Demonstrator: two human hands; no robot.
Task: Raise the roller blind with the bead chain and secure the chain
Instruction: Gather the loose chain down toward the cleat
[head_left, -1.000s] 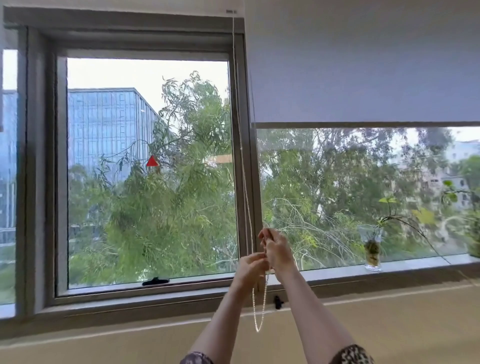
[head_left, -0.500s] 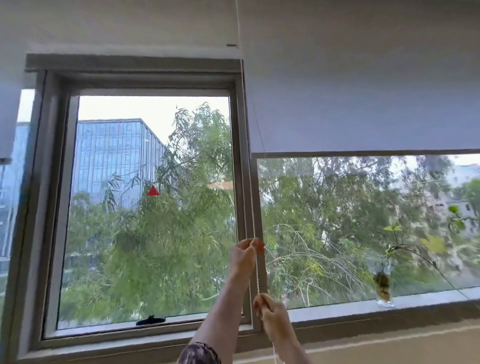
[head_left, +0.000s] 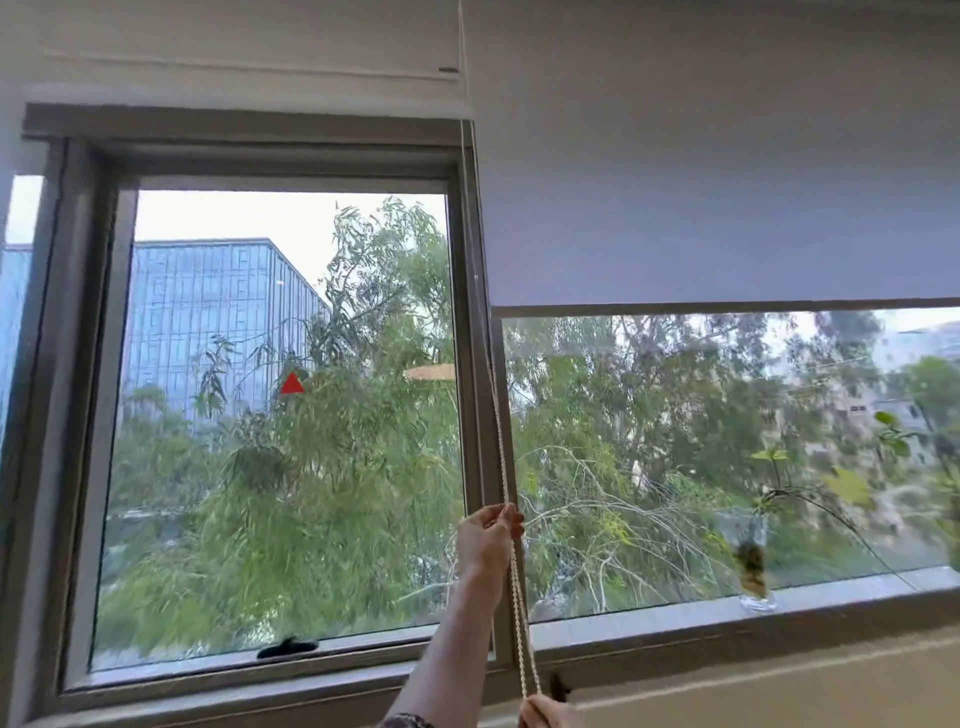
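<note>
Both your hands are on the chain, the blind partly up.

Your left hand (head_left: 488, 535) is raised in front of the mullion (head_left: 475, 364) between the two panes, fingers pinched on the chain (head_left: 501, 441). Your right hand (head_left: 545, 713) sits low at the picture's bottom edge, closed on the same chain just above the sill (head_left: 675, 621). The chain's two strands run taut between your hands and climb along the mullion. The blind (head_left: 717, 182) covers the top of the right pane, its bottom bar (head_left: 727, 306) level across the glass. A glass vase (head_left: 752, 566) with a plant stands on the sill, well to the right.
</note>
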